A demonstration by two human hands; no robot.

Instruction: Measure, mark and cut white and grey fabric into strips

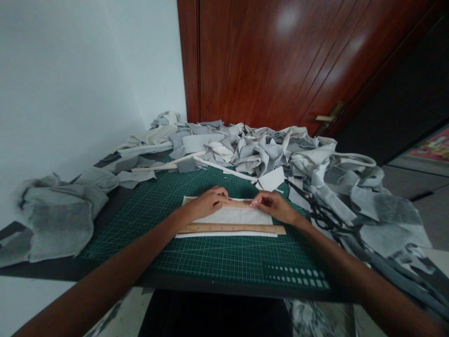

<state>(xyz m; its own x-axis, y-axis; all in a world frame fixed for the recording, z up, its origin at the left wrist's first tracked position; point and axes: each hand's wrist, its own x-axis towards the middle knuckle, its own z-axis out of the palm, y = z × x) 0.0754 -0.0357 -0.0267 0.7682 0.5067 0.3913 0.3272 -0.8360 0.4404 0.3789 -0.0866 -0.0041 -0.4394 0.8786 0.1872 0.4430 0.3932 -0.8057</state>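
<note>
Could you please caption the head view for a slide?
Left hand and right hand at white cloth bearing a wooden ruler, on a green cutting mat, fabric scraps behind.

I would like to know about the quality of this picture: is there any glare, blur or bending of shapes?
Head view: pale glare spots on the reddish-brown door; head view: blur along the left side of the grey cloth, shapes stretched toward the corners, as with a wide lens; head view: rather dim light, numbers on the nearer wooden ruler unreadable.
</note>
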